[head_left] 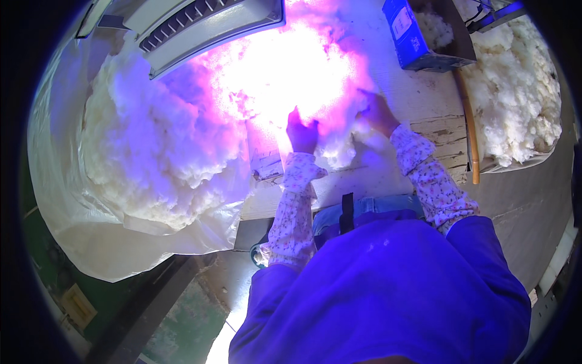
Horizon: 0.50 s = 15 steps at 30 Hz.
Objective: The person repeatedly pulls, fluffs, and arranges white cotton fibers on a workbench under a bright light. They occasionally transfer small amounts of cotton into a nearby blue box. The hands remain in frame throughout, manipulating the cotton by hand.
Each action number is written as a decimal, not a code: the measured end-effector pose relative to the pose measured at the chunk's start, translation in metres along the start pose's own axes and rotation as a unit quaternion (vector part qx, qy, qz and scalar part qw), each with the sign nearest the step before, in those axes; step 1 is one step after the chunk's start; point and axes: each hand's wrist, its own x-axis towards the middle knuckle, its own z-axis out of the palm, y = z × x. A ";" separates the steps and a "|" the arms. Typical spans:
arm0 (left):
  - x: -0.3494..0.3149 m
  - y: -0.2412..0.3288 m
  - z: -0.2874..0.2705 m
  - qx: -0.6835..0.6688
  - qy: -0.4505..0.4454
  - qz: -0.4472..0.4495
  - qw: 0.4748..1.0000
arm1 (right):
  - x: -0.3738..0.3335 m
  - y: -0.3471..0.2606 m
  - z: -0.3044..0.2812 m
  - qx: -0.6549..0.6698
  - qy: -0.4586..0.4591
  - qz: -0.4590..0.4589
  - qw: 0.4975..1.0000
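White cotton-like fluff (336, 148) lies on the worktable (433, 100) under a very bright white and violet glare. My left hand (302, 130) is at the near edge of the glare, fingers looking curled in; whatever they hold is washed out by the light. To its right, my right hand (379, 114) reaches in over the fluff, with a finger stretched toward the left and the fingers apart. Both forearms wear pale flowered sleeve covers. The fluff in the middle of the glare cannot be made out.
A large clear plastic bag (73, 224) full of fluff (163, 151) sits at the left. A lamp housing with fins (218, 30) overhangs the back. At the back right stands a blue open box (409, 36) with fluff inside; beyond a wooden strip (471, 133) lies another fluff heap (515, 91).
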 end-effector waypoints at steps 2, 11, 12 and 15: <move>0.006 -0.005 -0.008 -0.226 0.035 -0.182 0.956 | 0.003 0.001 -0.015 0.068 0.090 0.007 0.994; -0.017 0.000 -0.012 -0.515 -0.071 -0.123 0.845 | -0.018 0.000 -0.021 -0.183 0.097 -0.206 0.956; -0.025 0.003 -0.002 -0.504 -0.089 -0.100 0.853 | -0.015 0.004 0.000 -0.018 0.059 -0.061 0.996; -0.036 0.002 0.018 -0.442 -0.119 -0.029 0.889 | -0.005 0.023 0.014 0.123 0.084 -0.074 0.986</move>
